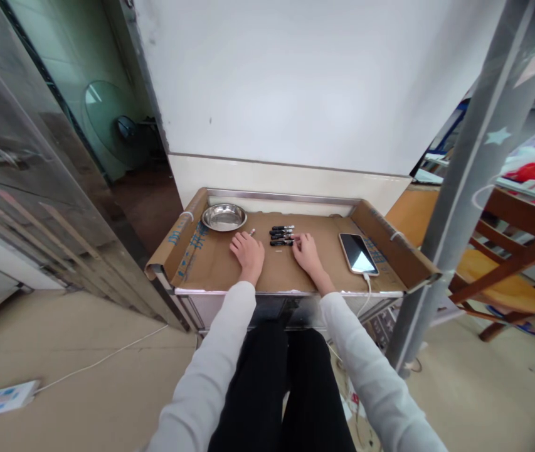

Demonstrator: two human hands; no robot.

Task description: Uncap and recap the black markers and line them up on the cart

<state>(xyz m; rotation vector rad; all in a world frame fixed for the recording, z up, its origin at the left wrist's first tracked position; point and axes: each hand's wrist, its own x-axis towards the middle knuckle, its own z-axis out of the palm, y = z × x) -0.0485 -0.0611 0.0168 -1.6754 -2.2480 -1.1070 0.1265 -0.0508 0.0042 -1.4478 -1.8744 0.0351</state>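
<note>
Several black marker pens (281, 231) lie side by side in a short stack of rows, pointing left to right, on the cardboard-lined tabletop (295, 273). My right hand (307, 252) is at their right ends, its thumb and fingertips closed around the end of the nearest black marker (280, 243). To the left of the pens, my left hand (248, 252) rests palm down on the cardboard with its fingers somewhat spread. A small pale tip (252, 231) shows just beyond its fingers; what it belongs to is too small to tell.
A round steel dish (224, 217) stands at the back left. A phone (358, 253) with a white cable lies on the right. Folded cardboard walls (392, 245) edge the table's sides. A metal post (455, 188) and wooden chair (507, 270) are to the right.
</note>
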